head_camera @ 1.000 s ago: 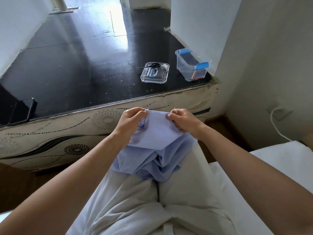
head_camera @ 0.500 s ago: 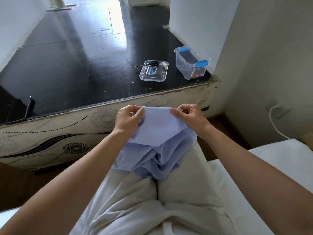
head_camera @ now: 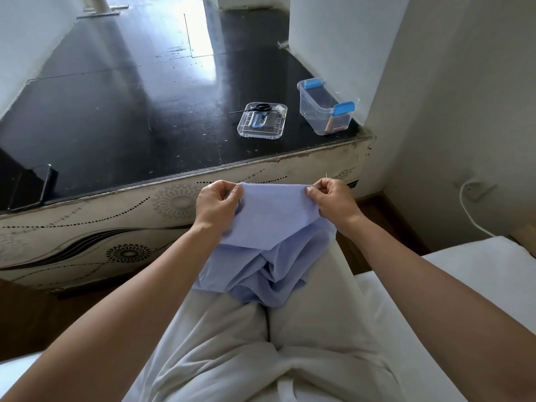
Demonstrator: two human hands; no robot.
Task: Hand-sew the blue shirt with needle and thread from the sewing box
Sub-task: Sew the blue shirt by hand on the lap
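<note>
Right now both hands pinch the top edge of the blue shirt (head_camera: 269, 224), drawing a flat fold taut between them. The left hand (head_camera: 216, 203) has its fingers curled over one corner of that fold, and the right hand (head_camera: 330, 201) clamps the other corner between thumb and bent fingers. From the top of the right hand's pinch a thin needle (head_camera: 327, 176) sticks upward; any thread on it is too fine to make out. Below the two grips the rest of the shirt hangs bunched and rests on the lap, on pale trousers (head_camera: 304, 329).

Beyond the hands, well apart from them, a dark tabletop (head_camera: 130, 111) carries the clear sewing box (head_camera: 324, 111) with blue clips. Just left of the box lies its clear lid (head_camera: 261, 136), with scissors (head_camera: 258, 108) and a white spool (head_camera: 280, 109) on it. Far left of the left hand a phone (head_camera: 29, 187) lies at the table's edge. Right of the right hand a white cable (head_camera: 470, 210) runs along the wall.
</note>
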